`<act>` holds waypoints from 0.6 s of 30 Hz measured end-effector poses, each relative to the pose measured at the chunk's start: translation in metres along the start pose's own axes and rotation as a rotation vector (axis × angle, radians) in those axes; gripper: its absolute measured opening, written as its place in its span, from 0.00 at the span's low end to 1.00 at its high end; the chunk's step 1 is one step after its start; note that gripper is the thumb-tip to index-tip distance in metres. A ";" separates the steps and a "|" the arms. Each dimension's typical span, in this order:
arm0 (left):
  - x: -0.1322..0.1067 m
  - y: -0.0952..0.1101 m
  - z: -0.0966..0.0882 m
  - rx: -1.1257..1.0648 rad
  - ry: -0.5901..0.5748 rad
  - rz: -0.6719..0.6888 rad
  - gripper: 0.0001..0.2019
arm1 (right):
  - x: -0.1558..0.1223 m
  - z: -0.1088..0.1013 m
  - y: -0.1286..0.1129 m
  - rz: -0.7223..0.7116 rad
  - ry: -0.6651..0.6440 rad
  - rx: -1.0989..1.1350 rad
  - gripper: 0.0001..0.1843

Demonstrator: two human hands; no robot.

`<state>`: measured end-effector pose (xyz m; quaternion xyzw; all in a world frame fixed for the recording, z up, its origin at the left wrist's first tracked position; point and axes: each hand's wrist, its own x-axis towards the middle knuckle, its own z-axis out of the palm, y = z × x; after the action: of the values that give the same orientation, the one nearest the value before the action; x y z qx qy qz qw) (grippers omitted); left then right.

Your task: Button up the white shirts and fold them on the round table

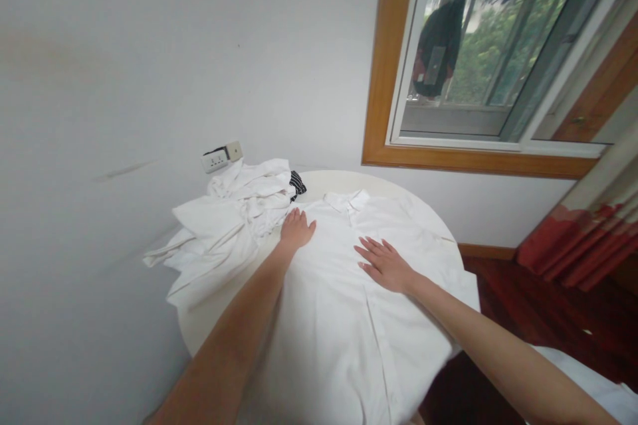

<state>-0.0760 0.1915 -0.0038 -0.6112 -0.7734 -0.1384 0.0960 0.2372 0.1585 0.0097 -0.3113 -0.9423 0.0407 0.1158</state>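
A white collared shirt (339, 305) lies spread over a round white table (329, 179), its collar at the far side and its lower part hanging over the near edge. My left hand (297, 230) rests flat on the shirt's upper left, near the shoulder, fingers stretched out. On the right half of the chest, my right hand (385, 264) lies palm down with its fingers spread. Neither hand grips the cloth. Some creases run down the front of the shirt.
A heap of crumpled white clothes (224, 212) sits on the table's left, with a black striped cloth (298, 184) beside it. Behind are a wall socket (215, 160) and a wood-framed window (376, 80). A red and cream curtain (573, 239) hangs at right. White fabric (588, 375) shows at lower right.
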 end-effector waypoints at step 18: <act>-0.016 0.042 -0.021 0.084 -0.003 0.038 0.29 | 0.001 0.007 0.001 0.000 0.034 -0.025 0.28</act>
<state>-0.0316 0.1789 0.0146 -0.6215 -0.7668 -0.1028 0.1233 0.2353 0.1601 0.0033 -0.3134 -0.9406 0.0238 0.1281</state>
